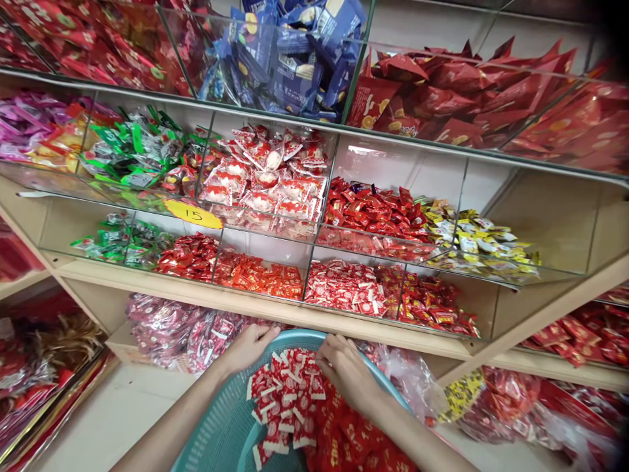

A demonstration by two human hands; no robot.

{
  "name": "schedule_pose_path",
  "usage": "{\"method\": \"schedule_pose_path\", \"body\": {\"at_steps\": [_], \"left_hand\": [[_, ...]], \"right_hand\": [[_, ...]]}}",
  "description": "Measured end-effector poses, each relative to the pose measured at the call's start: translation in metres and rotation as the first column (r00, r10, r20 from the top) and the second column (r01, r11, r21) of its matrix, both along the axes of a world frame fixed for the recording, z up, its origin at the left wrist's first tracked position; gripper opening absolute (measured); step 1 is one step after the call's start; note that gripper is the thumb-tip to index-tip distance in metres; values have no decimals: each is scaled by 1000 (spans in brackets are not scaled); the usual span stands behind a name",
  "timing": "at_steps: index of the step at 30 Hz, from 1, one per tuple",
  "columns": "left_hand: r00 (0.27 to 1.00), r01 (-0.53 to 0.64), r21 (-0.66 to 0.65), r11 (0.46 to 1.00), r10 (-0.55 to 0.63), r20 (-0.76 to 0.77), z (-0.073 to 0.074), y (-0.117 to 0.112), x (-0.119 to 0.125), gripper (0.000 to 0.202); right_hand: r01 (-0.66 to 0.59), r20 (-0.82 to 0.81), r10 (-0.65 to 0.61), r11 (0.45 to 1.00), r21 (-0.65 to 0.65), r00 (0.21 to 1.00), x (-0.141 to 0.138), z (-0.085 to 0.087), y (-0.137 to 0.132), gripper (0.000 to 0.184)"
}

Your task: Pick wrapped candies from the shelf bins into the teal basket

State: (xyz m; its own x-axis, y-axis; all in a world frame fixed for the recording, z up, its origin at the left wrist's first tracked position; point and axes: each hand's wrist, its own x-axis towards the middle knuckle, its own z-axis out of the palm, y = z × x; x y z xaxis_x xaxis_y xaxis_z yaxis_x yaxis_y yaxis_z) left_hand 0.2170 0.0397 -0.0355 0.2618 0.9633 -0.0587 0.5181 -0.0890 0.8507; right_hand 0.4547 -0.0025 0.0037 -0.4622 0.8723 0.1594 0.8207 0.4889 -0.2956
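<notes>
A teal plastic basket (216,426) sits low in front of me, tilted toward me. My left hand (249,347) is closed on its far left rim, the thumb lying along the edge. My right hand (346,373) has its fingers curled at the far rim, closed on it; the fingertips are partly hidden. Inside the basket lies a heap of small red-and-white wrapped candies (289,393). Beside them, under my right forearm, are red packets with gold print (344,432).
Glass-fronted shelf bins hold blue packets (304,65), red packets (442,92), green-wrapped candies (142,144) and small red-and-white candies (344,286). A yellow price tag (194,214) reads 15. The wooden shelf edge (275,311) runs just beyond the basket. Filled plastic bags (167,328) lie underneath.
</notes>
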Motion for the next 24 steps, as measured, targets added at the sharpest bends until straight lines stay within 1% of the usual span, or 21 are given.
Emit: {"method": "schedule_pose_path", "body": {"at_steps": [6, 10, 14, 20, 22, 24], "left_hand": [[1000, 10, -7, 1000, -10, 8, 1, -1, 0, 50], [1000, 7, 6, 1000, -7, 2, 1, -1, 0, 49], [1000, 7, 11, 1000, -7, -4, -1, 0, 0, 50], [1000, 9, 7, 1000, -9, 2, -1, 1, 0, 50], [1000, 15, 5, 1000, -15, 11, -1, 1, 0, 51], [999, 24, 2, 1000, -24, 23, 0, 0, 0, 51]], "right_hand": [[-5, 0, 5, 999, 46, 1000, -5, -7, 9, 14], [-14, 0, 14, 997, 74, 1000, -8, -7, 14, 15], [-21, -5, 21, 997, 80, 1000, -10, -4, 16, 16], [-25, -9, 26, 998, 56, 1000, -10, -11, 14, 13], [-26, -18, 27, 998, 57, 999, -10, -9, 14, 11], [-32, -31, 34, 997, 74, 999, -8, -1, 16, 10]]}}
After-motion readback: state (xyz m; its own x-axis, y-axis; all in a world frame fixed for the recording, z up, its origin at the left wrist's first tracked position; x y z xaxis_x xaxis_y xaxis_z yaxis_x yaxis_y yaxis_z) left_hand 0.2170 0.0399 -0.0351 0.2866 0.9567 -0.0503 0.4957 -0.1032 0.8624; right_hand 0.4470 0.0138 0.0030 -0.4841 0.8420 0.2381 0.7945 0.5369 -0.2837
